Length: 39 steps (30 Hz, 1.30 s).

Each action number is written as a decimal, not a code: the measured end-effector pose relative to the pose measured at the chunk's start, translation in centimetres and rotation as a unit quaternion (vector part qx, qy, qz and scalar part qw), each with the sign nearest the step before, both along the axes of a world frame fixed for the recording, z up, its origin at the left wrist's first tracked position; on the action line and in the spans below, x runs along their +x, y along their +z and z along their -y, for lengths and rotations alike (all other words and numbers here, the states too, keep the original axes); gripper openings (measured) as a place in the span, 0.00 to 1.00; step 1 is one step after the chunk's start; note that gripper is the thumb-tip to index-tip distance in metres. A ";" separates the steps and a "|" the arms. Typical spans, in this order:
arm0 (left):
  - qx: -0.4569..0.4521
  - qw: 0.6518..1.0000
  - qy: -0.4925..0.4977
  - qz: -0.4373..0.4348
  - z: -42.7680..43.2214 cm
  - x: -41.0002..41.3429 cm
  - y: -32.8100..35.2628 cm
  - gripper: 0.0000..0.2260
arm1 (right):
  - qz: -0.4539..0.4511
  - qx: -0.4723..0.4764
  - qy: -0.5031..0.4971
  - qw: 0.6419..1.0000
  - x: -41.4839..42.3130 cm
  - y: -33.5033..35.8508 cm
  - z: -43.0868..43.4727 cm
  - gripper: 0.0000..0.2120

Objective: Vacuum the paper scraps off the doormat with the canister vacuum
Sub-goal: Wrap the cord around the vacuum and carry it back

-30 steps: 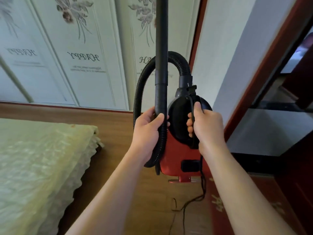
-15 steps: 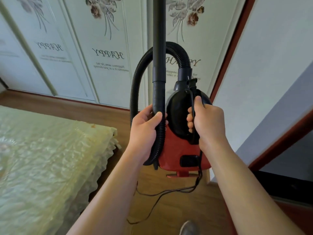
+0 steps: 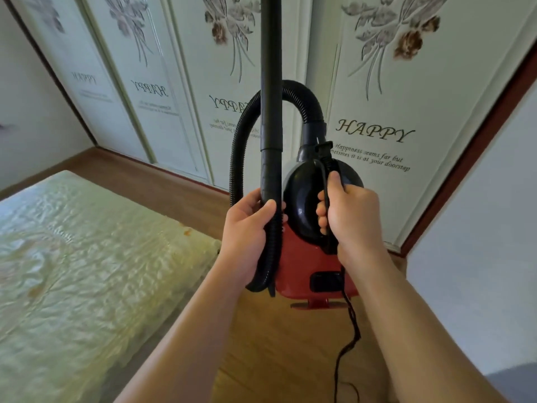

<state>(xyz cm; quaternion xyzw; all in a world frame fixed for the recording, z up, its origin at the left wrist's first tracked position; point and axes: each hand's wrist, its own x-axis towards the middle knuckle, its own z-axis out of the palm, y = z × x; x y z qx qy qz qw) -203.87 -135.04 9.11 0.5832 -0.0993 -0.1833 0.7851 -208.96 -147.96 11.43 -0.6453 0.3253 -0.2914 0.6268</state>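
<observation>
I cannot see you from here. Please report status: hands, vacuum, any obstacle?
Left hand shut on wand and hose. Right hand shut on canister vacuum handle, carried off floor. Cord trailing. Doormat not in view.

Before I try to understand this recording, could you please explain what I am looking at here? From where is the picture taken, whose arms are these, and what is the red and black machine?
There is no robot here. The picture comes from a wide-angle camera worn on a person's head, looking forward and down, so the two bare arms belong to that person.

The machine is a small canister vacuum with a red body and a black top, carried above the wooden floor. The right hand grips its handle together with the power cord, which hangs down to the floor. The left hand holds the black wand, pointing up out of the picture, together with the ribbed hose that loops to the vacuum's top.

On the left is a bed with a pale cover. Behind stand white wardrobe doors printed with flowers and "HAPPY". No doormat or paper scraps are visible.
</observation>
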 end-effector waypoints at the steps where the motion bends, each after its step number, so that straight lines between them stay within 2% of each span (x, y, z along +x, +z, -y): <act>1: 0.000 1.000 0.007 0.000 0.8 0.9 0.2 0.08 | 0.001 -0.002 0.007 1.000 1.0 0.2 0.9 0.22; 10: -0.007 0.998 0.059 0.004 4.3 10.8 -0.5 0.08 | 0.005 -0.002 0.062 0.998 12.2 0.0 5.0 0.22; 21: -0.061 0.995 0.075 -0.028 4.3 30.7 -2.9 0.09 | -0.015 -0.010 0.090 0.996 31.1 -1.4 4.8 0.22; 32: -0.063 0.993 0.092 -0.028 4.5 45.4 -3.2 0.08 | -0.027 -0.004 0.117 0.993 46.6 -1.5 5.6 0.22; 39: -0.042 0.986 0.159 -0.028 6.9 54.2 -4.8 0.09 | -0.032 0.017 0.185 0.982 57.0 -3.2 8.3 0.22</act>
